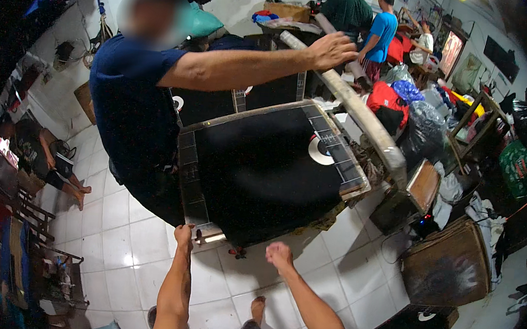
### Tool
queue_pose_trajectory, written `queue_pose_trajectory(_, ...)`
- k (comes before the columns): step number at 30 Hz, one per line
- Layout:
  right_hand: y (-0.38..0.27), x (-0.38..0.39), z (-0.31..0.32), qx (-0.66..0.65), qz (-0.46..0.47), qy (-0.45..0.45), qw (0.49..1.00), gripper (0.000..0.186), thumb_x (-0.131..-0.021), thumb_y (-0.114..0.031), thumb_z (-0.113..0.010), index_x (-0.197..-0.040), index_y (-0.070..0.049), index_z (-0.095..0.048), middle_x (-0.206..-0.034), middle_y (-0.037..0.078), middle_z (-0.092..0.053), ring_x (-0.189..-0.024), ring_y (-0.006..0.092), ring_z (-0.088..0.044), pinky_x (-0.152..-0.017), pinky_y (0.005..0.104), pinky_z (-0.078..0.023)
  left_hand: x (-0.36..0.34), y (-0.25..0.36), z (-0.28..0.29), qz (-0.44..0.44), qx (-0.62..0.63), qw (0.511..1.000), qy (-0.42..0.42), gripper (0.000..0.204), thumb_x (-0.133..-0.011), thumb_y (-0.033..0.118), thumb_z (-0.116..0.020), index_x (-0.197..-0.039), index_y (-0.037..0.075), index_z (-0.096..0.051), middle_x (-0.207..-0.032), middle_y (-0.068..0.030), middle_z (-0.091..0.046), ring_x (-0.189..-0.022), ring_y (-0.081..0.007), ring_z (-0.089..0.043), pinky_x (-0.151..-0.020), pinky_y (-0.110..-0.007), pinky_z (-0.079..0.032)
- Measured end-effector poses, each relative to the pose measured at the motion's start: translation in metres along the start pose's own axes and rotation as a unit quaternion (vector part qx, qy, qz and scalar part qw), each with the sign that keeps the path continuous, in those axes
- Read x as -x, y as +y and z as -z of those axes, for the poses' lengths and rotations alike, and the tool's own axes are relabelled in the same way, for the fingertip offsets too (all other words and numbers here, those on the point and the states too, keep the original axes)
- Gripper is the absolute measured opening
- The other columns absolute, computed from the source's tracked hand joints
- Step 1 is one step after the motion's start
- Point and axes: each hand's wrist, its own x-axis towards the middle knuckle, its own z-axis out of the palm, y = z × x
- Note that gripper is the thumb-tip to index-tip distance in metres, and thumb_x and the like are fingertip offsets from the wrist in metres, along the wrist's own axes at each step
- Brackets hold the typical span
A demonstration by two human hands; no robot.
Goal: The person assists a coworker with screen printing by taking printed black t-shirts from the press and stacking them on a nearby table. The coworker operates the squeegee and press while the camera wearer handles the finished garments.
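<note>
2 forearms (172, 304) extend, left grip (183, 235) at near corner of black board (262, 174).

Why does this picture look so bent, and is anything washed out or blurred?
Head view: wide fisheye distortion bows straight edges, with black corners around; a soft blur covers the head of the co-worker; white glare spots shine on the floor tiles; the framed black panel is so dark that most surface detail disappears.

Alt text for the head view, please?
A person's left hand is at the near left corner of a framed black panel, the right hand by its near edge. A co-worker in dark blue stands beside it, one arm outstretched.
</note>
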Motion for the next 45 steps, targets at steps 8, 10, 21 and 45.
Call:
queue_pose_trajectory(8,-0.064,-0.124,-0.023,-0.518,-0.043,-0.043,0.853,0.042,-0.075,-0.016,-0.061,-0.112,-0.001,-0.046,-0.118,0.012,-0.046,-0.108,0.0264,-0.043,-0.096,0.0430,-0.031,0.004,0.059,0.021,0.027,0.056,0.987,-0.151,0.013,-0.070,0.010,-0.061,-0.062,0.009,-0.050,-0.059,0.0007,-0.046,-0.048,-0.0093,-0.044,-0.039,-0.020,-0.032)
queue_pose_trajectory(10,-0.070,-0.127,-0.014,-0.569,-0.019,-0.073,0.819,0.029,-0.077,-0.010,-0.059,-0.104,-0.001,-0.052,-0.109,0.011,-0.053,-0.103,0.0250,-0.046,-0.095,0.0398,-0.033,0.011,0.063,0.022,0.049,0.138,0.961,-0.233,0.009,-0.074,0.013,-0.060,-0.075,0.007,-0.055,-0.068,-0.0009,-0.051,-0.061,-0.0130,-0.049,-0.056,-0.025,-0.040)
queue_pose_trajectory(21,-0.052,0.018,0.094,-0.515,0.091,-0.020,0.852,0.036,-0.068,-0.003,-0.059,-0.103,0.004,-0.054,-0.103,0.013,-0.057,-0.097,0.0270,-0.052,-0.092,0.0374,-0.037,0.119,0.031,0.034,0.129,0.284,0.865,-0.393,0.037,-0.076,0.030,-0.059,-0.102,0.004,-0.053,-0.096,-0.0102,-0.058,-0.091,-0.0274,-0.053,-0.082,-0.042,-0.043)
queue_pose_trajectory(45,0.005,0.479,0.439,-0.408,0.184,0.295,0.844,0.028,-0.060,0.006,-0.059,-0.087,0.008,-0.056,-0.089,0.016,-0.059,-0.076,0.0290,-0.057,-0.072,0.0397,-0.047,0.611,-0.101,0.060,0.159,0.041,0.838,-0.520,0.044,-0.068,0.007,-0.059,-0.109,0.000,-0.044,-0.097,-0.0115,-0.054,-0.088,-0.0285,-0.054,-0.082,-0.041,-0.044)
